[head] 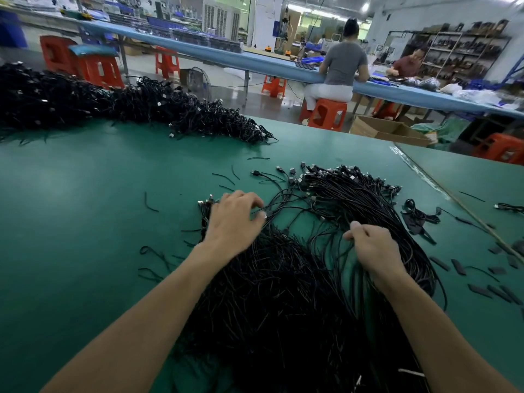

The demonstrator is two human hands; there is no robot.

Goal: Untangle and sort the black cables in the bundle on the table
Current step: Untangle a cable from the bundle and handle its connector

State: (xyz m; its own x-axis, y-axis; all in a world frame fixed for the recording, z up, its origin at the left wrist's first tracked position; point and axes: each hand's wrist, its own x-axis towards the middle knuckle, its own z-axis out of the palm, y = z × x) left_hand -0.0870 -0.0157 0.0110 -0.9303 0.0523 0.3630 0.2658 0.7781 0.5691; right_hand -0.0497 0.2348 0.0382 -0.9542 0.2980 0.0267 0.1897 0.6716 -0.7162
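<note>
A big bundle of thin black cables [283, 293] lies on the green table [85, 222] in front of me, its plug ends [340, 177] fanned out at the far side. My left hand [235, 219] lies on the bundle's left part, fingers curled over a few cable ends, with a plug at its fingertips. My right hand [371, 245] is to the right, its fingers curled round several strands that it pinches up from the bundle.
A long heap of more black cables [136, 109] stretches along the far left of the table. Loose black ties and short pieces [482, 290] lie scattered to the right and left. Beyond the table, people sit on red stools [326, 113] at a blue bench.
</note>
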